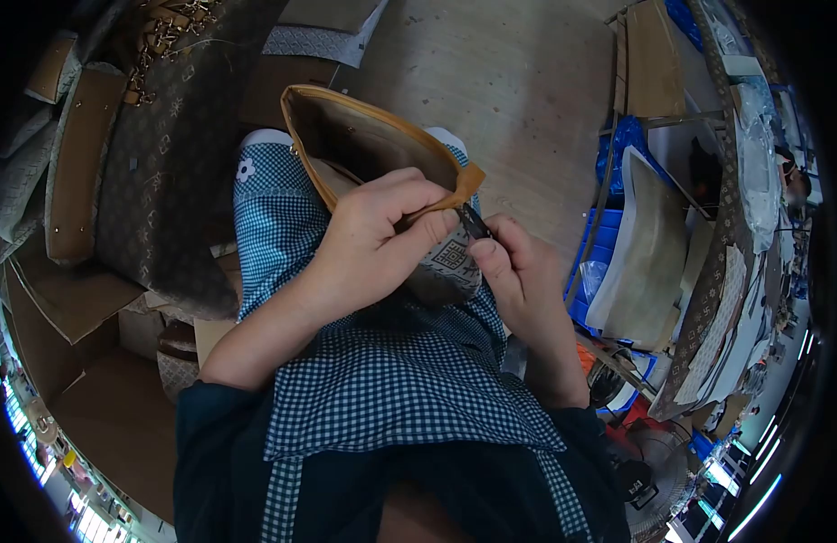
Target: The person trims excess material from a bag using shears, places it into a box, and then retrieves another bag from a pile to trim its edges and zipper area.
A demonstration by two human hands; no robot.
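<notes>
Pale wooden floor (527,100), strewn with small scraps, is seen beyond the knees in a cluttered workroom. On the left side, a table is covered with dark brown patterned cloth (179,172), on which gold-coloured metal fittings (165,41) are heaped; a brown panel (85,167) with small studs is seen along its outer edge. Below, a large cardboard box (111,439) is left open. On the right side, a pale sheet (649,262) is propped beside a blue crate (599,244), near which a blue plastic bag (628,145) is tucked, and a fan (667,466) is placed lower down.

A handbag (369,136) with tan edging is held over the lap, its mouth open and its dull brown lining shown; part of its grey patterned outside is seen beneath the hands. Its tan edge, beside a short tan tab (471,184), is pinched between the thumb and bent fingers of the left hand (382,226). By the right hand (520,271), a slim dark tool (474,223) is gripped between thumb and fingers, pointed up towards that edge. Whether the edge is touched by its tip cannot be told. Checked cloth (400,380) is worn over the lap.
</notes>
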